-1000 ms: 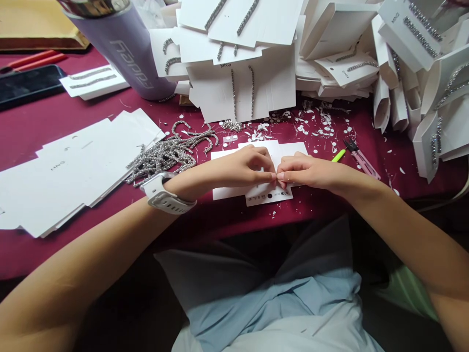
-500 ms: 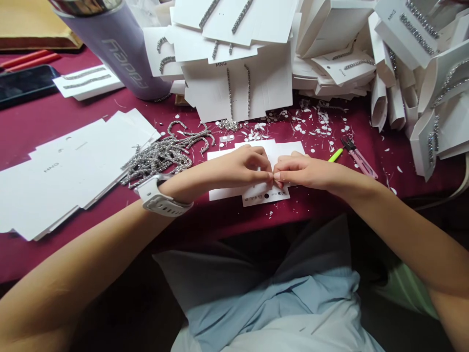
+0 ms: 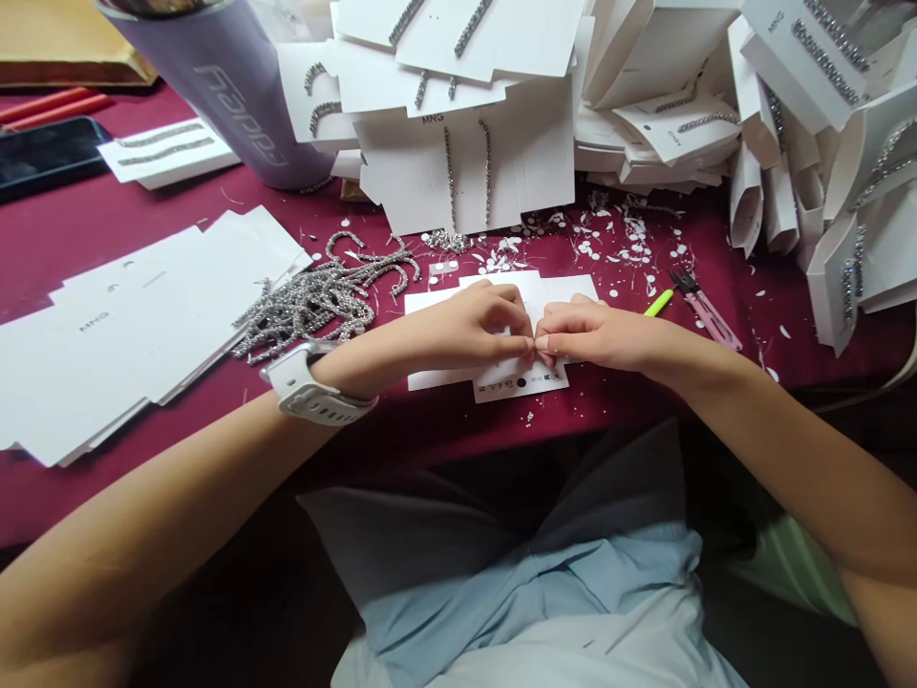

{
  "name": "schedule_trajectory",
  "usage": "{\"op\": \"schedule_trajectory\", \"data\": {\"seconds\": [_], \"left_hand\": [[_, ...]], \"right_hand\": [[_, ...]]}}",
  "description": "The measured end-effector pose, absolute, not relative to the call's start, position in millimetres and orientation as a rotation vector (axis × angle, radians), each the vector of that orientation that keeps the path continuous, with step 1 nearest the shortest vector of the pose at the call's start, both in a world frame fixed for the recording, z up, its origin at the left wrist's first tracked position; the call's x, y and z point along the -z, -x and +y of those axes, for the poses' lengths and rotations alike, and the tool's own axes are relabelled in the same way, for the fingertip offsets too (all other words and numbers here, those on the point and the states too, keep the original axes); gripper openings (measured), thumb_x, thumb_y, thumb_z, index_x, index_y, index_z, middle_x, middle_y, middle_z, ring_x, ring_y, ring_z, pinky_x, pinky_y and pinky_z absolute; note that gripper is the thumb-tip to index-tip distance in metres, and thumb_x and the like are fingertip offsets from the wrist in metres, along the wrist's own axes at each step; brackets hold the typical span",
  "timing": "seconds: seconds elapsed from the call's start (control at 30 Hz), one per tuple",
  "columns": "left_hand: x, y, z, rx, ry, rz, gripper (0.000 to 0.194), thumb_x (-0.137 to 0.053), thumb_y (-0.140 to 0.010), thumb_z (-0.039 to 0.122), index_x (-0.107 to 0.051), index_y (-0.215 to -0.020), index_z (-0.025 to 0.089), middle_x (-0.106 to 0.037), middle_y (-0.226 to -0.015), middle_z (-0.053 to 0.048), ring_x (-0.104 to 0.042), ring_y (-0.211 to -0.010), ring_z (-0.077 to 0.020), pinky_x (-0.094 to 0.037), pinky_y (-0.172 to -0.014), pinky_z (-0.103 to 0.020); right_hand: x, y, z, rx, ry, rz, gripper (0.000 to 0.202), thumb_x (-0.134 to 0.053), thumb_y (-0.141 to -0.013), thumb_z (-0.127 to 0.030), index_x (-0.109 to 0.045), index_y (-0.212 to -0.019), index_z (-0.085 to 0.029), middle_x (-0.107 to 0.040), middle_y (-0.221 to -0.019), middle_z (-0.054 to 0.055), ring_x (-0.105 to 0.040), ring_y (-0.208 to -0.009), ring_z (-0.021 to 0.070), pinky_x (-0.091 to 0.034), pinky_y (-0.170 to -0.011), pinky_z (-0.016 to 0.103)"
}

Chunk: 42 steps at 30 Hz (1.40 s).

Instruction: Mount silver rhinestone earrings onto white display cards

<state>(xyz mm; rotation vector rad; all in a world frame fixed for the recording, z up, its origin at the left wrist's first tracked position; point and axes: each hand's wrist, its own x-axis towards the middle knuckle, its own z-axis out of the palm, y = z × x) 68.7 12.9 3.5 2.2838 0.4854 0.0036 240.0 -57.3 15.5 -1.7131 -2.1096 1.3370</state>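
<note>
My left hand (image 3: 491, 325) and my right hand (image 3: 591, 333) meet over a flat white cut-out card (image 3: 437, 380) on the maroon cloth. Both are closed in a pinch, thumb tips almost touching. Whatever lies between the fingertips is too small to make out. Small printed marks and a dark round spot show on the card's near flap. Left of the hands, close to my watch-wearing wrist, lies a tangled pile of silver rhinestone chains (image 3: 308, 306). A yellow-green pen-like tool (image 3: 659, 303) and pink-handled snips (image 3: 709, 311) rest just right of my right hand.
A stack of blank-looking white cards (image 3: 93, 354) lies at left. Behind stand a lilac tumbler (image 3: 244, 105), a dark phone (image 3: 50, 158) and cards bearing rhinestone strips (image 3: 522, 162). Folded card boxes (image 3: 823, 191) crowd the right. White paper scraps (image 3: 587, 239) litter the cloth.
Both hands keep the same pinch over the card, with hardly any movement. The view has shifted very slightly.
</note>
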Motion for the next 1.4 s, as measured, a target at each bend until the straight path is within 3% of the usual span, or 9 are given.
{"op": "schedule_trajectory", "data": {"seconds": [0.17,0.43,1.0,1.4], "left_hand": [[-2.0,-66.7,14.2,0.009,-2.288,0.461,0.034,-0.045,-0.081,0.041,-0.067,-0.085,0.016,-0.050,-0.088,-0.005,-0.046,-0.084,-0.0158,-0.035,-0.080,-0.030],[-2.8,-65.5,15.8,0.021,-2.309,0.423,0.036,-0.044,-0.082,0.044,-0.067,-0.088,0.016,-0.049,-0.089,-0.004,-0.046,-0.084,-0.0159,-0.034,-0.081,-0.029],[-7.8,-69.4,12.2,0.014,-2.259,0.485,0.027,-0.047,-0.080,0.032,-0.068,-0.078,0.016,-0.050,-0.084,-0.003,-0.047,-0.081,-0.0147,-0.035,-0.077,-0.028],[-3.0,-68.2,14.9,-0.004,-2.215,0.476,0.030,-0.047,-0.078,0.036,-0.069,-0.080,0.015,-0.050,-0.084,-0.004,-0.047,-0.079,-0.0142,-0.036,-0.075,-0.027]], "right_hand": [[-19.0,-238.7,-60.1,-1.339,1.734,-2.101,0.028,-0.040,-0.083,-0.031,-0.055,-0.061,-0.020,-0.054,-0.080,0.003,-0.039,-0.101,0.0228,-0.016,-0.100,0.044],[-17.8,-238.7,-61.5,-1.335,1.714,-2.084,0.028,-0.039,-0.083,-0.031,-0.056,-0.064,-0.020,-0.056,-0.080,0.003,-0.038,-0.100,0.0220,-0.017,-0.099,0.043],[-15.0,-238.4,-59.7,-1.317,1.730,-2.076,0.029,-0.041,-0.082,-0.027,-0.055,-0.057,-0.020,-0.057,-0.080,0.004,-0.040,-0.105,0.0250,-0.013,-0.102,0.049],[-16.3,-237.0,-58.9,-1.297,1.752,-2.109,0.028,-0.041,-0.081,-0.031,-0.055,-0.060,-0.020,-0.054,-0.078,0.003,-0.039,-0.100,0.0236,-0.016,-0.100,0.048]]}}
